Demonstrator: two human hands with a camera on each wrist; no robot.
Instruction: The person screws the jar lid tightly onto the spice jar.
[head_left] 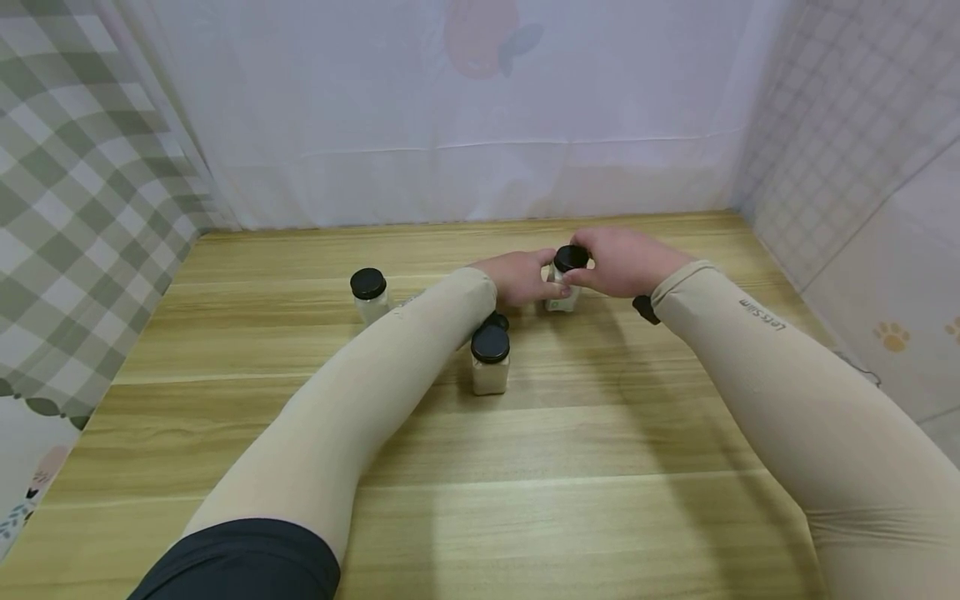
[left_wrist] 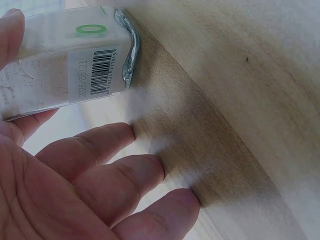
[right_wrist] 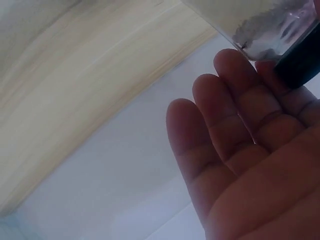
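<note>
A square clear jar (head_left: 561,302) with a pale filling and a black lid (head_left: 572,258) is between my hands at the back of the table. My left hand (head_left: 519,277) holds its body between thumb and forefinger; the other fingers reach down beside the tabletop. In the left wrist view, a barcode label and a green mark show on the jar (left_wrist: 75,55), which has a silvery edge at its lower end. Around the lid (right_wrist: 302,57), my right hand (head_left: 628,260) has its thumb and forefinger, while its other fingers extend past the jar. Whether the jar touches the table cannot be told.
Another black-lidded jar (head_left: 371,304) stands to the left, partly behind my left sleeve. A third jar (head_left: 490,375) stands nearer me, with one more black lid (head_left: 497,320) just behind it. White sheeting (head_left: 480,117) borders the wooden table (head_left: 570,517) at the back.
</note>
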